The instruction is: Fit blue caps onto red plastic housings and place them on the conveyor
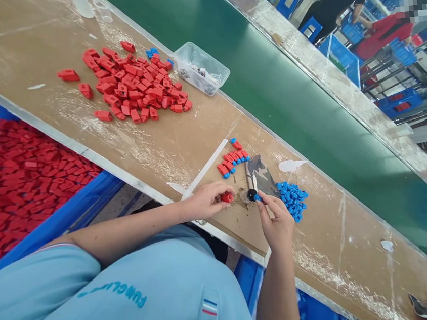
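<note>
On the left of a flat brown worktop [327, 224], a heap of blocky red plastic pieces [137, 86] is spread, with a clear rectangular plastic tub [205, 77] set to its right at the far edge. Beyond that edge, a long green conveyor belt [286, 91] is laid. To the right of the heap, joined red-and-blue plastic pieces [238, 156] are lined up, followed by a camouflage-patterned cloth [264, 175], then a pile of small blue plastic pieces [293, 200]. Near left, a blue plastic crate [60, 222] is placed.
</note>
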Tool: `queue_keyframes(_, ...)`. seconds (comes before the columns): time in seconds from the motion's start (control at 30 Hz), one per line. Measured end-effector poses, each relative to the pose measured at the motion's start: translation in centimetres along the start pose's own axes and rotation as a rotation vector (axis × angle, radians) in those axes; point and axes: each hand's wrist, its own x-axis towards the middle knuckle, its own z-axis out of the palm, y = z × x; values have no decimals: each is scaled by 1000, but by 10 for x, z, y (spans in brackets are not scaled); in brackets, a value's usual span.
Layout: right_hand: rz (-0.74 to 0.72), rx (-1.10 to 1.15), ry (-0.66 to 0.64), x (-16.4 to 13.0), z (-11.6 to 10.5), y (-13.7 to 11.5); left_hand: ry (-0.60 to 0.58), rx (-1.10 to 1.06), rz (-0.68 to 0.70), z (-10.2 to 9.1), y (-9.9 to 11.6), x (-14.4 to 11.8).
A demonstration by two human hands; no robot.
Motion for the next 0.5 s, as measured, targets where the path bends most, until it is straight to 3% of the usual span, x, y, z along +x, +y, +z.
queue_keyframes(0.3, 51, 41, 16, -2, -5, -4, -9, -172, 23, 3, 3, 0)
queue_keyframes(0.5, 234, 376, -102, -18, -1, -21, -44, -114, 29, 3, 3, -1)
